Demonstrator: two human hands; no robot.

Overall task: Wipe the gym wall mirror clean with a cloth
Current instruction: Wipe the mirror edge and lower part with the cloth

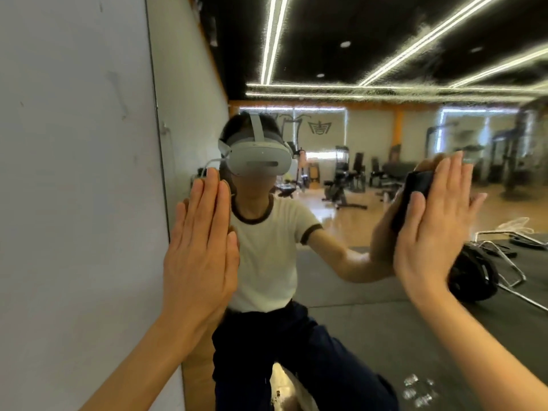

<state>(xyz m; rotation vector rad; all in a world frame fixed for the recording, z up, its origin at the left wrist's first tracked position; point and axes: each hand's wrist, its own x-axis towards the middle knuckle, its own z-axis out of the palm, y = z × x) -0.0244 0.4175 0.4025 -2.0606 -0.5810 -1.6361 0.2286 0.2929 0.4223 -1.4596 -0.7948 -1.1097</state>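
The mirror (pixel 370 292) fills the right, its left edge meeting one bare white wall (pixel 74 173); open glass stretches rightward. Two hands: the left hand (pixel 198 262) lies flat at that edge, fingers straight and together. The right hand (pixel 430 232), fingers straight, presses one dark cloth (pixel 415 197) against the glass.

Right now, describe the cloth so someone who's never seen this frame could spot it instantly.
Start at the wall mirror that fills the right of the view. Go to the right hand, laid flat against the glass with straight fingers. The cloth is the dark, near-black wad pressed under that palm, the only dark thing between skin and glass.
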